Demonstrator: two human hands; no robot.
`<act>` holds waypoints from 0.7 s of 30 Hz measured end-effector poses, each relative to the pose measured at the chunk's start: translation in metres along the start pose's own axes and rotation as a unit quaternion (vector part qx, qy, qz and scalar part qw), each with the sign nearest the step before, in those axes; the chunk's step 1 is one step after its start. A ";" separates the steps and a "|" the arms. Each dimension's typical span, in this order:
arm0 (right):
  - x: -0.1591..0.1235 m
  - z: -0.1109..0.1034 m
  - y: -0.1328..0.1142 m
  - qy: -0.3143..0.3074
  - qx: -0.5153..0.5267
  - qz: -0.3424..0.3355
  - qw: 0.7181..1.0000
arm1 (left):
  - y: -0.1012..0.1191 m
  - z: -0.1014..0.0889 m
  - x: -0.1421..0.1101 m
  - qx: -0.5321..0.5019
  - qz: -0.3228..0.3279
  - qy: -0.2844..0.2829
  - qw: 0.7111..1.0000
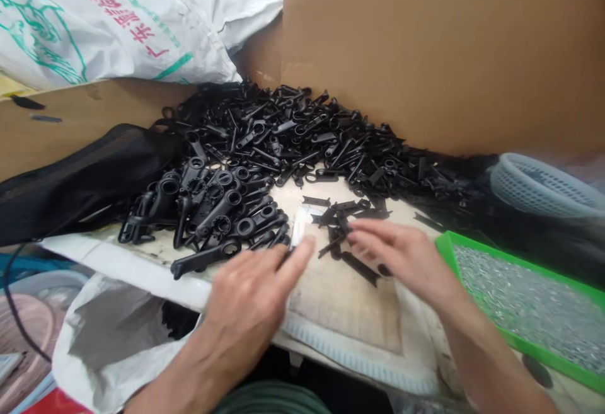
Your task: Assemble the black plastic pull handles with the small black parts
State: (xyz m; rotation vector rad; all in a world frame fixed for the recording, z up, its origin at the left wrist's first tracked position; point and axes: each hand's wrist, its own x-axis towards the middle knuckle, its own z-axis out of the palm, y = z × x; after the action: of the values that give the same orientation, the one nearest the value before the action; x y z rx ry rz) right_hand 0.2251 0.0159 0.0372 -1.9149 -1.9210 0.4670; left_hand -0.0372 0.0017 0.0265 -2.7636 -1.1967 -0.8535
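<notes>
My left hand (258,291) is over the table's near side, beside the black plastic arms with ring-shaped ends (208,256). Its fingers curl closed, and a dark bit shows by the index finger; what they hold is mostly hidden. To the right, my right hand (406,253) has its fingertips pinched at the end of a thin black plastic strip (333,245). Several similar flat black strips (360,269) lie loose around those fingertips. A small white object (301,222) sits between the two hands, partly hidden by my left hand.
A large heap of black plastic parts (302,127) spreads before a cardboard wall (439,55). On the right are a green tray (447,244) of small metal pieces and a grey-blue basket (543,187). A white sack (108,351) hangs open below the table's left edge.
</notes>
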 end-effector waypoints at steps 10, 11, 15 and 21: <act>0.092 0.009 0.058 -0.028 -0.202 0.027 0.979 | -0.076 -0.006 -0.009 0.222 -0.085 -0.029 0.971; 0.093 0.008 0.058 -0.029 -0.199 0.030 0.979 | -0.077 -0.006 -0.009 0.214 -0.085 -0.024 0.973; 0.079 -0.010 0.061 0.010 -0.144 0.037 0.989 | -0.075 -0.011 -0.004 0.188 -0.075 -0.014 0.979; 0.015 -0.038 0.068 0.057 0.081 0.082 0.992 | -0.047 -0.021 0.053 0.162 -0.010 -0.023 0.987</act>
State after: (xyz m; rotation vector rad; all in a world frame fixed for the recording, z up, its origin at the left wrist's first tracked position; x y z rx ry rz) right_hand 0.3028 0.0299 0.0378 -1.9554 -1.6114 0.5313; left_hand -0.0488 0.0660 0.0609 -2.5254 -1.2440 -0.5413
